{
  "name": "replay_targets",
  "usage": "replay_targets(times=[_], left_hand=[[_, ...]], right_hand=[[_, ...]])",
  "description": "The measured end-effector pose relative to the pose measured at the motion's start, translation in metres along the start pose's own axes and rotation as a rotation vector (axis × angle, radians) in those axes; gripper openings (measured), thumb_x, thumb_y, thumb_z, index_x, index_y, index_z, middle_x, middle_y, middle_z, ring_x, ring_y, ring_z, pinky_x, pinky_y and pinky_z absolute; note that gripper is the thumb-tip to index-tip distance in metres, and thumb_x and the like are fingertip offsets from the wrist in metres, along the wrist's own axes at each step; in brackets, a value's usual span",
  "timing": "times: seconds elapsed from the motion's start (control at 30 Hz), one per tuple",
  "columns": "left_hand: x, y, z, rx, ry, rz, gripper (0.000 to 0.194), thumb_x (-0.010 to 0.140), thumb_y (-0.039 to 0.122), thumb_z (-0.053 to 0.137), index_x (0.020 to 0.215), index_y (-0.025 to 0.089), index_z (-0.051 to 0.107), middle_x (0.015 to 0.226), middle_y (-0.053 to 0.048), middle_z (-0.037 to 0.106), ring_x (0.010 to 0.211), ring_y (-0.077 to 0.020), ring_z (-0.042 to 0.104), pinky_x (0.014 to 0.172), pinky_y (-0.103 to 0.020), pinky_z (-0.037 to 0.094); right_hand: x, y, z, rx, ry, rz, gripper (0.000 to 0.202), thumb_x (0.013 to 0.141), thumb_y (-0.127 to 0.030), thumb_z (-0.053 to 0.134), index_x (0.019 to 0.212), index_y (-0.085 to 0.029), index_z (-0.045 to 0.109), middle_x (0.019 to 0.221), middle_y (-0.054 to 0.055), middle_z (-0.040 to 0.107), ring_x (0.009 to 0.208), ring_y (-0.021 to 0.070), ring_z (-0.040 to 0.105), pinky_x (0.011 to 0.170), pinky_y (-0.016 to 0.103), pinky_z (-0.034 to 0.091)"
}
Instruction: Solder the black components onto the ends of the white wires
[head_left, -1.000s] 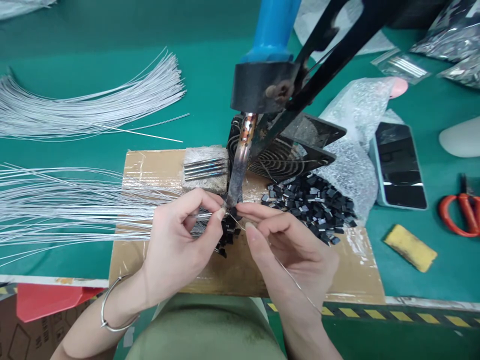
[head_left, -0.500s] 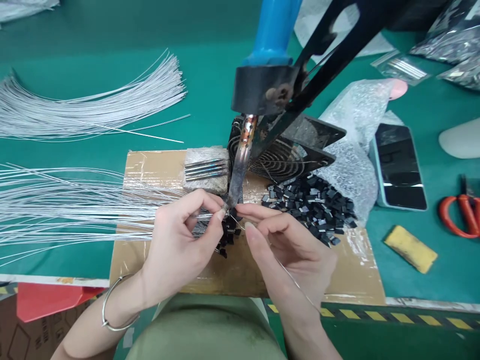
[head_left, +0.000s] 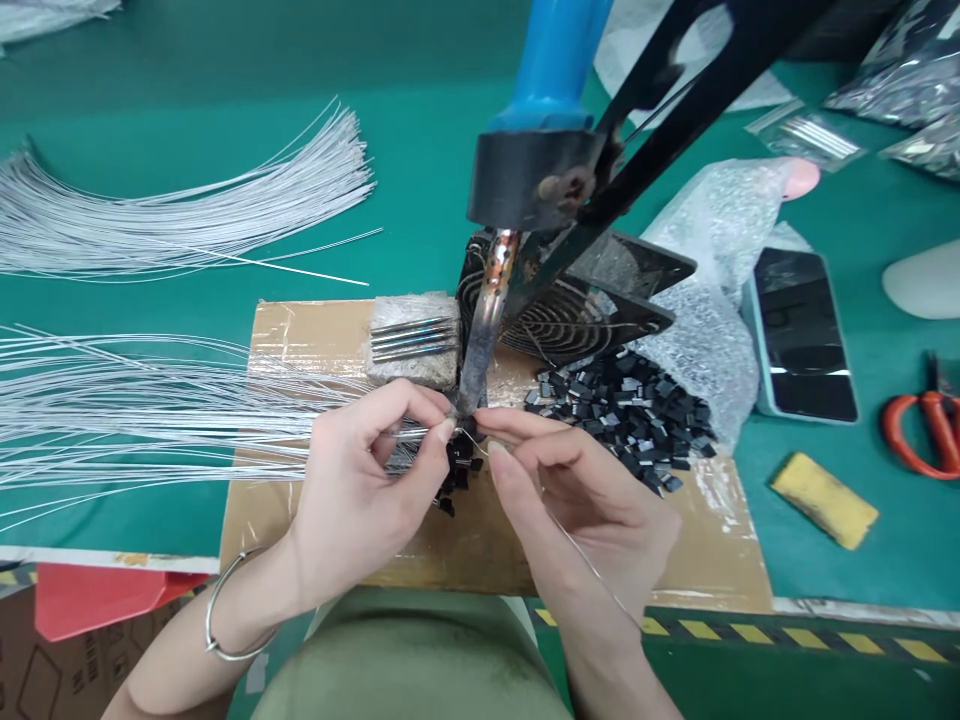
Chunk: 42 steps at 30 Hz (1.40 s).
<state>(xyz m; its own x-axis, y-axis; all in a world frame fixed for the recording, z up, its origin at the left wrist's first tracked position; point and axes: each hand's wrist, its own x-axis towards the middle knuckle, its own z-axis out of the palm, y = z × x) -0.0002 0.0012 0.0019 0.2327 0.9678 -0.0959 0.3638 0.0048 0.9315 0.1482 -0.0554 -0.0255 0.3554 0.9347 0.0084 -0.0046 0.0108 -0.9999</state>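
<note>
A soldering iron with a blue handle (head_left: 559, 60) is held in a black stand, its tip (head_left: 472, 385) pointing down between my hands. My left hand (head_left: 375, 480) is closed in a pinch by the tip, apparently on a thin white wire's end; the fingers hide most of it. My right hand (head_left: 592, 500) pinches a length of solder wire (head_left: 592, 568), which runs back along the palm while its front end reaches the tip. Below the tip are several black connectors (head_left: 459, 470), partly behind my left fingers. White wires (head_left: 180, 410) trail left from there.
A brown board (head_left: 487, 550) lies under the work. Around it are a pile of black connectors (head_left: 622, 415), a small fan (head_left: 577, 300), a pad with metal rods (head_left: 412, 340), another white wire bundle (head_left: 225, 220), a phone (head_left: 802, 330), a yellow sponge (head_left: 823, 500) and red-handled pliers (head_left: 934, 430).
Almost nothing differs. The whole view has shifted very slightly, and both hands keep their pinches at the iron's tip.
</note>
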Motion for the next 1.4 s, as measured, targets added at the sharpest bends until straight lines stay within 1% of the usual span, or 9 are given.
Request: replay_targets(times=[0.1,0.2,0.3,0.53,0.77,1.07,1.2,1.3,1.4], left_hand=[[-0.001,0.000,0.000,0.008,-0.002,0.005,0.013,0.094,0.011,0.065,0.083,0.018,0.067,0.094,-0.004,0.077,0.081,-0.0163,0.072,0.065,-0.024,0.053],[-0.001,0.001,0.000,0.015,0.007,-0.001,0.013,0.093,0.012,0.066,0.082,0.018,0.067,0.094,-0.004,0.076,0.080,-0.0161,0.072,0.064,-0.024,0.053],[-0.001,0.001,0.000,0.011,0.004,-0.014,0.012,0.093,0.012,0.065,0.082,0.018,0.067,0.092,-0.004,0.076,0.079,-0.0160,0.071,0.064,-0.024,0.053],[0.001,0.001,0.001,0.019,0.001,-0.021,0.012,0.092,0.012,0.066,0.082,0.018,0.067,0.089,-0.004,0.076,0.074,-0.0145,0.068,0.059,-0.022,0.050],[0.000,0.002,0.000,0.012,0.000,-0.016,0.013,0.093,0.012,0.066,0.081,0.019,0.067,0.089,-0.004,0.077,0.081,-0.0170,0.071,0.063,-0.023,0.052],[0.000,0.001,0.000,0.004,-0.011,0.000,0.014,0.095,0.012,0.064,0.083,0.019,0.067,0.089,-0.002,0.076,0.084,-0.0160,0.071,0.066,-0.022,0.051],[0.000,0.001,0.001,0.005,-0.004,0.008,0.014,0.094,0.012,0.065,0.082,0.018,0.067,0.088,-0.002,0.076,0.081,-0.0154,0.070,0.061,-0.022,0.048],[0.001,0.001,0.001,0.024,-0.002,0.005,0.013,0.093,0.012,0.065,0.081,0.018,0.067,0.088,-0.002,0.076,0.071,-0.0123,0.064,0.053,-0.022,0.041],[0.001,0.001,0.000,0.040,-0.003,0.002,0.013,0.092,0.012,0.065,0.080,0.018,0.067,0.088,-0.002,0.076,0.067,-0.0110,0.061,0.050,-0.023,0.037]], right_hand=[[-0.001,-0.001,0.001,0.021,0.024,0.008,0.018,0.094,-0.014,0.074,0.079,-0.023,0.069,0.111,0.006,0.083,0.101,0.0205,0.080,0.099,0.036,0.062],[-0.001,0.000,-0.001,0.021,-0.015,-0.002,0.018,0.095,-0.014,0.072,0.080,-0.023,0.068,0.114,0.007,0.083,0.101,0.0222,0.080,0.099,0.038,0.062],[0.000,0.001,-0.004,-0.023,-0.054,-0.021,0.017,0.095,-0.014,0.072,0.081,-0.023,0.067,0.116,0.008,0.083,0.103,0.0235,0.080,0.099,0.039,0.063],[0.000,0.003,-0.003,-0.107,-0.051,-0.079,0.017,0.094,-0.011,0.072,0.083,-0.023,0.067,0.116,0.007,0.082,0.101,0.0222,0.080,0.098,0.038,0.062],[-0.002,0.004,-0.001,-0.138,-0.049,-0.153,0.019,0.092,-0.006,0.072,0.086,-0.024,0.068,0.112,0.006,0.082,0.106,0.0222,0.079,0.098,0.038,0.062],[-0.004,0.007,0.001,-0.145,-0.021,-0.206,0.021,0.090,-0.003,0.073,0.089,-0.024,0.069,0.111,0.005,0.082,0.105,0.0217,0.079,0.098,0.036,0.061],[-0.003,0.008,0.001,-0.145,-0.022,-0.252,0.022,0.089,-0.001,0.073,0.090,-0.022,0.069,0.112,0.006,0.082,0.106,0.0212,0.080,0.096,0.034,0.061],[-0.002,0.009,0.001,-0.149,-0.020,-0.272,0.022,0.089,0.001,0.073,0.089,-0.021,0.069,0.110,0.005,0.082,0.104,0.0197,0.080,0.096,0.032,0.061],[-0.002,0.011,0.002,-0.173,-0.018,-0.284,0.021,0.089,0.000,0.073,0.090,-0.021,0.069,0.109,0.005,0.082,0.103,0.0190,0.080,0.096,0.031,0.062]])
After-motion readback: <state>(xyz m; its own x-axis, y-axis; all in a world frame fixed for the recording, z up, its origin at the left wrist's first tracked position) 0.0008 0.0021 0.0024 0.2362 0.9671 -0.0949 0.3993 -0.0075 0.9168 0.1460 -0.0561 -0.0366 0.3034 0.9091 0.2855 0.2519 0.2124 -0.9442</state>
